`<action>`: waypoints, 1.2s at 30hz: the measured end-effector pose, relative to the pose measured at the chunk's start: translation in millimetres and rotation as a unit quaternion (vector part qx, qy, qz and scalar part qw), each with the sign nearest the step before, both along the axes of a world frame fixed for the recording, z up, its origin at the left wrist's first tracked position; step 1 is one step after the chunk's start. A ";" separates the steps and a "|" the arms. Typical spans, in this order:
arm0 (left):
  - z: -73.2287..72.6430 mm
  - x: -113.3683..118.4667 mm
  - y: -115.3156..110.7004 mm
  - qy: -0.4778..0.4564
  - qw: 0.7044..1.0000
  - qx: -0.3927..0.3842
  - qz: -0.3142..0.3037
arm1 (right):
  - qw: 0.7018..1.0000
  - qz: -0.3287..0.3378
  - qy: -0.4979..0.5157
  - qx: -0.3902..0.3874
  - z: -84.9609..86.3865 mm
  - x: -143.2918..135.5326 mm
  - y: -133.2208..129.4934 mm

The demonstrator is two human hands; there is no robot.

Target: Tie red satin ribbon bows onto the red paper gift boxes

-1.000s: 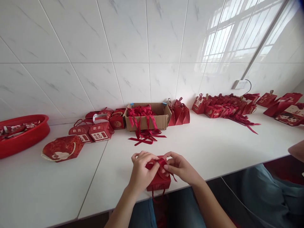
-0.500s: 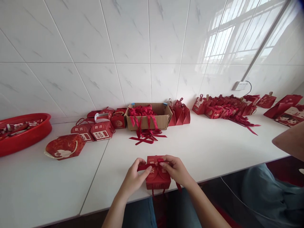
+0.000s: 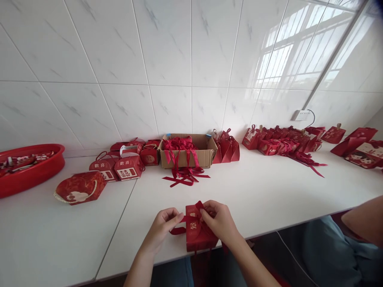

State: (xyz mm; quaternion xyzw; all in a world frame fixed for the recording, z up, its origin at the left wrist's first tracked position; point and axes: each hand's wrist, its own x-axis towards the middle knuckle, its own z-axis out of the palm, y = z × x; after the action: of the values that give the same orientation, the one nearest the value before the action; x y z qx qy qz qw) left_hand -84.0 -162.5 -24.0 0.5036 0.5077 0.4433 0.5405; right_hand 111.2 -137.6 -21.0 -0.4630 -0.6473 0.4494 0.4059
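A red gift box [image 3: 197, 238] with gold characters lies at the table's front edge, between my hands. My left hand [image 3: 163, 228], left of the box, pinches a red ribbon [image 3: 188, 219] that runs across to the box top. My right hand [image 3: 218, 220] is over the box's right side, its thumb and fingers pinching a ribbon loop [image 3: 199, 205]. Another length of ribbon curves out below my left fingers, and ribbon ends hang over the front edge.
A cardboard box [image 3: 188, 157] of red ribbons stands at the wall, with red boxes [image 3: 129, 167] to its left and more at right. A red basin [image 3: 32, 175] is far left. A person's arm [image 3: 363, 219] shows at right.
My left hand has moved left, away from the box, drawing the ribbon out. My right hand still pinches its ribbon, and the loop there stands up more. The view has shifted slightly.
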 end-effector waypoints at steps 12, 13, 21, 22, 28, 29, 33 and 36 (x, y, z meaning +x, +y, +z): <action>58.6 39.9 22.4 0.008 0.996 0.047 -0.080 | 0.975 0.050 -0.111 0.187 14.9 0.9 -8.3; 59.0 42.0 26.3 0.013 0.994 0.057 -0.091 | 0.976 0.044 -0.111 0.183 13.8 1.2 -8.2; 34.3 28.6 24.0 0.145 0.981 0.129 -0.032 | 0.993 0.038 -0.036 0.104 2.2 2.1 -3.5; 30.1 27.2 21.1 0.161 0.977 0.133 -0.034 | 0.993 0.043 -0.030 0.104 2.5 2.6 -3.8; 13.3 29.9 7.7 0.146 0.975 0.166 0.024 | 0.997 0.015 -0.003 0.073 -0.1 2.6 -5.7; 12.4 30.7 6.2 0.141 0.975 0.171 0.021 | 0.997 0.010 -0.002 0.070 -1.0 2.4 -5.6; 11.5 32.1 4.0 0.162 0.970 0.182 -0.001 | 0.997 0.023 0.005 0.078 -2.6 3.2 -5.2; 9.7 32.3 5.9 0.169 0.970 0.175 -0.003 | 0.996 0.028 0.038 0.072 -3.5 3.6 -5.4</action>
State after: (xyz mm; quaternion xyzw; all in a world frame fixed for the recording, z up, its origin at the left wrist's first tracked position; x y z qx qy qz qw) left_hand -51.7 -156.5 -14.2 0.6596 0.5044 0.4325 0.3514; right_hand 114.8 -143.0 -24.5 -0.3969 -0.6747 0.4301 0.4498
